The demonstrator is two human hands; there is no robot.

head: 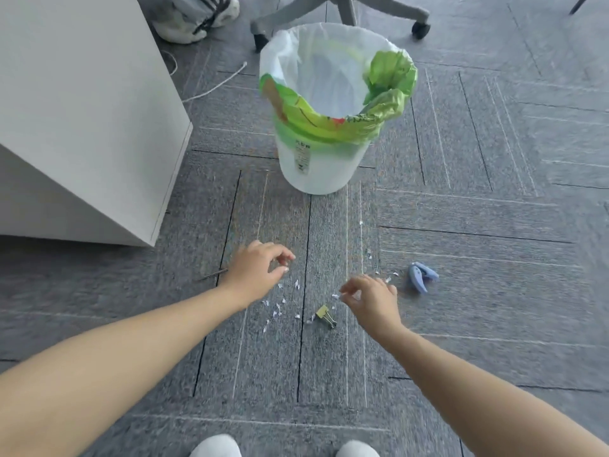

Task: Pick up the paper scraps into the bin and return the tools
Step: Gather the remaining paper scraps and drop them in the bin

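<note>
Several small white paper scraps (pixel 276 307) lie scattered on the grey carpet in front of me. My left hand (pixel 255 270) hovers over their left side, its fingers curled and apart, nothing held. My right hand (pixel 370 296) pinches a tiny white scrap (pixel 335 295) between thumb and forefinger. A yellow binder clip (pixel 324 314) lies between the hands. A blue hole punch (pixel 421 275) rests to the right of my right hand. A thin metal tool (pixel 212 275) pokes out from behind my left wrist. The white bin (pixel 329 103) with a white and green liner stands further ahead.
A white cabinet (pixel 82 120) fills the left side. An office chair base (pixel 342 14) and a bag (pixel 197 14) sit behind the bin, with a white cord (pixel 217 84) on the floor. My two white shoes (pixel 217 446) show at the bottom edge.
</note>
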